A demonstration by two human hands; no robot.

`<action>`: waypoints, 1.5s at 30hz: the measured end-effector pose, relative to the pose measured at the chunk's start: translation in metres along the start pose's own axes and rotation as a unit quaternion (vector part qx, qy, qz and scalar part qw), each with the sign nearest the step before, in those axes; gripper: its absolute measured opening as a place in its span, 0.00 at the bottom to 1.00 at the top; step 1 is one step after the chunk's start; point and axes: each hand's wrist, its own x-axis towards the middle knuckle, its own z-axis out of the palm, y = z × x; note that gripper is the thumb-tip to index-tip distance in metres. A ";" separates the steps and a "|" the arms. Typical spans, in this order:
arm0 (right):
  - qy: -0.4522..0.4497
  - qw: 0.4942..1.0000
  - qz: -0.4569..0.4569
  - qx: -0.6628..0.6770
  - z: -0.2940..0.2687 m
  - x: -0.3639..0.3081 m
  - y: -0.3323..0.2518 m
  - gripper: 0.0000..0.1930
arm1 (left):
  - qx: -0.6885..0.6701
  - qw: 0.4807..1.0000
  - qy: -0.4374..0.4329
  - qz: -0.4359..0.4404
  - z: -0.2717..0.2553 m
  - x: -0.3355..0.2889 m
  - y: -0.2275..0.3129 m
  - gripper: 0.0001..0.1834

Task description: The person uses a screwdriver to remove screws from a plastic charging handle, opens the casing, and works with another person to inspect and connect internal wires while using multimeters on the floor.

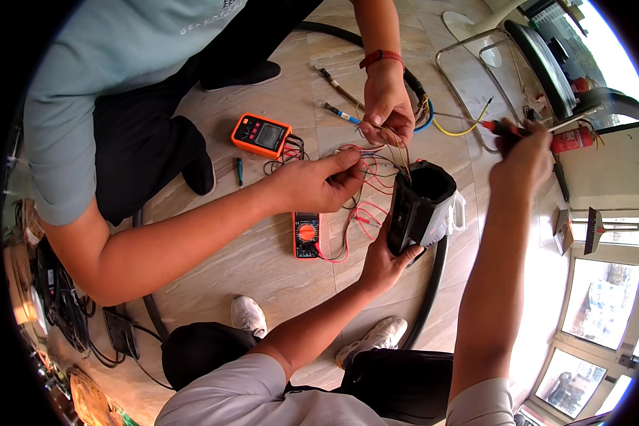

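My left hand (385,264) is wrapped round a black hollow housing (407,213) with a white side part, its open end facing up. Thin coloured wires come out beside that opening. My right hand (524,165) grips a screwdriver (505,129) with a red and black handle, raised to the right of the housing. Its thin shaft points left, toward the other person's hands. That co-worker's one hand (389,106), below a red wristband, pinches thin wires (403,153). The co-worker's other hand (326,181) holds wires just left of the housing.
An orange handheld meter (260,135) and an orange and black multimeter (306,234) lie on the tiled floor with test leads. A thick black cable (433,284) curves past, with blue and yellow cable ends (465,131) showing. Right are a chair (539,67) and a fire extinguisher (572,140).
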 end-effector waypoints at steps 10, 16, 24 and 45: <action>-0.412 0.596 -0.413 -0.552 0.018 -0.083 -0.022 0.16 | -0.021 1.000 0.005 -0.015 0.003 0.002 0.004 0.42; -0.419 0.579 -0.342 -0.611 0.027 -0.080 0.028 0.13 | -0.018 0.999 -0.001 -0.028 0.007 0.002 0.009 0.37; -0.430 0.786 -0.198 -0.396 0.008 -0.077 0.003 0.10 | -0.002 1.000 0.023 0.008 0.000 0.007 0.011 0.45; -0.347 0.915 0.200 -0.035 -0.058 -0.046 0.003 0.12 | -0.014 1.000 0.000 0.001 -0.011 0.005 -0.008 0.38</action>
